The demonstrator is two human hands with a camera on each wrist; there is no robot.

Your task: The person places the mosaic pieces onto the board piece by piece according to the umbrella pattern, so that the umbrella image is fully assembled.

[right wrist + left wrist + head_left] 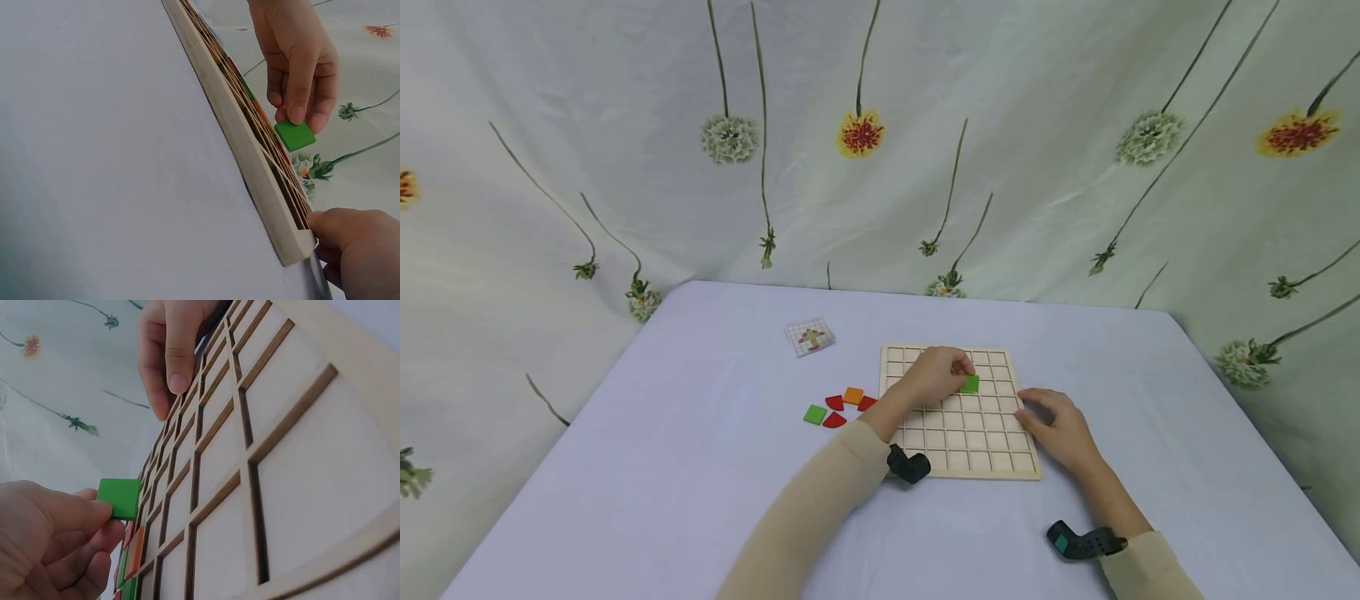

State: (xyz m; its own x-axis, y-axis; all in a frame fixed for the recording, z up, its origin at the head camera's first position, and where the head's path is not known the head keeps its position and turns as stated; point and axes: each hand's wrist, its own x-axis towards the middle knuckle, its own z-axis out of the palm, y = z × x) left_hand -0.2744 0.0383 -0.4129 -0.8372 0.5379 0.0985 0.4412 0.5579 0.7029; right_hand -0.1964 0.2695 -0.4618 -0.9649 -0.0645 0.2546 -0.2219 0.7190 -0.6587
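Observation:
My left hand (934, 375) pinches a green square tile (970, 384) between thumb and fingertips, over the upper part of a wooden grid board (977, 437). In the left wrist view the tile (119, 497) is tilted against the board's surface. Red, green and orange pieces (135, 551) show low along the grid there, below the tile. My right hand (1060, 427) lies at the board's right side, thumb and index fingertips touching the edge with a gap between them. My left hand and forearm hide the board's left part in the head view.
Left of the board lie a green square (815, 414), an orange square (853, 396) and red quarter-round pieces (834, 420). Farther back is a small card (810, 337) with a coloured pattern on a grid. A white cloth covers the table (700, 417); a flowered curtain (1037, 167) hangs behind.

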